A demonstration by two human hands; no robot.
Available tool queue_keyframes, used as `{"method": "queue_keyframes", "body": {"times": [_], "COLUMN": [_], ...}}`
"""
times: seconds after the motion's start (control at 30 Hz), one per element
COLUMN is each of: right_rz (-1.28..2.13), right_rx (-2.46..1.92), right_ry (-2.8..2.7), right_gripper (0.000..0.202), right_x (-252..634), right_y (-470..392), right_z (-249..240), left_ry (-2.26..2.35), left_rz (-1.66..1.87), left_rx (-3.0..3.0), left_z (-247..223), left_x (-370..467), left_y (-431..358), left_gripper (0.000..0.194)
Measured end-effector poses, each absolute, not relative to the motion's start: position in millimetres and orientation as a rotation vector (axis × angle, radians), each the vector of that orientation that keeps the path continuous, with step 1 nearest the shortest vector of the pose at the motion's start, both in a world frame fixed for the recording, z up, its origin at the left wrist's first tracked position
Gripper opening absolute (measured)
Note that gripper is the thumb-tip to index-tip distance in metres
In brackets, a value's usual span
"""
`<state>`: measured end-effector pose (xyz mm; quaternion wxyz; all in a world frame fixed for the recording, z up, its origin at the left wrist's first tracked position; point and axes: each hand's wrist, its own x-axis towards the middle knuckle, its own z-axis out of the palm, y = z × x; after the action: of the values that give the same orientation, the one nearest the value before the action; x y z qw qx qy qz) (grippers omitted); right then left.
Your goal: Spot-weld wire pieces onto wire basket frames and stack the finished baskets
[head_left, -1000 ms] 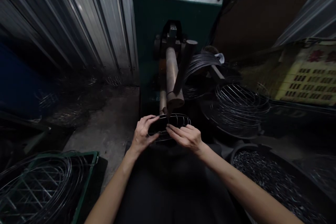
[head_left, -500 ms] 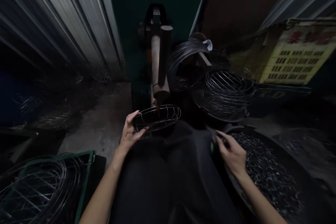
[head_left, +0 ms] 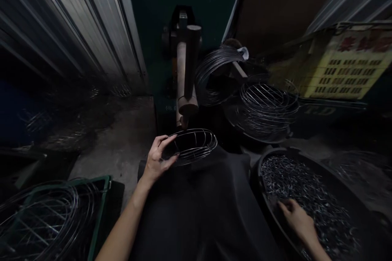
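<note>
My left hand (head_left: 157,162) grips the left side of a round wire frame (head_left: 196,153), fingers above and thumb below its rings. The frame is tilted over my dark-covered lap, just below the tip of a metal machine arm (head_left: 188,108). On the right, my right hand (head_left: 295,217) is at the inner left side of a round dark tub (head_left: 262,167) of small shiny metal pieces (head_left: 306,189). Its fingers are curled together, and what they hold, if anything, is too dark and blurred to make out.
A wire coil (head_left: 214,65) hangs right of the machine arm. Wire rings (head_left: 263,102) are stacked on a dark round container behind the tub. A green crate (head_left: 102,208) with large wire grids stands lower left. A yellow crate (head_left: 346,73) is at the right.
My right hand has moved from the lap's right edge, where it held something dark and green, down into the tub. My left hand and the wire frame have shifted slightly right and nearer to me.
</note>
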<state>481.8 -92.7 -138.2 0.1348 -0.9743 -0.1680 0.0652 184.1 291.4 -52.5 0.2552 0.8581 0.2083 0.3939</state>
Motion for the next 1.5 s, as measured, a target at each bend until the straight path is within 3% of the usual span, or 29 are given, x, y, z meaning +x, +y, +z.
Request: {"method": "queue_keyframes", "body": {"times": [0.13, 0.27, 0.4, 0.5, 0.67, 0.8, 1.0, 1.5], "right_rz": [0.148, 0.508, 0.751, 0.538, -0.287, -0.662, -0.783, -0.78], "right_rx": [-2.573, -2.057, -1.772, -1.719, -1.706, -1.464, -1.274, -1.284], "right_ry": [-0.498, -0.821, -1.265, -1.567, -2.176, -2.318, -2.319, -2.337], "right_gripper": [0.03, 0.048, 0.029, 0.018, 0.031, 0.025, 0.021, 0.018], "right_x": [476, 432, 388, 371, 369, 375, 381, 381], "right_y": [-50, 35, 109, 145, 171, 177, 182, 182], "right_z": [-85, -15, 29, 29, 3, -5, -2, -2], "left_ry": [0.582, 0.596, 0.568, 0.545, 0.552, 0.556, 0.527, 0.556], "left_rz": [1.051, 0.985, 0.968, 0.944, 0.928, 0.941, 0.993, 0.986], "left_rx": [2.366, 2.408, 2.46, 2.507, 2.429, 2.351, 2.31, 2.292], "left_z": [-49, -48, -44, -41, -39, -40, -46, -47], "left_x": [186, 189, 191, 191, 186, 182, 183, 187], "left_y": [291, 290, 289, 288, 287, 287, 290, 289], "left_gripper": [0.05, 0.052, 0.053, 0.054, 0.057, 0.055, 0.056, 0.052]}}
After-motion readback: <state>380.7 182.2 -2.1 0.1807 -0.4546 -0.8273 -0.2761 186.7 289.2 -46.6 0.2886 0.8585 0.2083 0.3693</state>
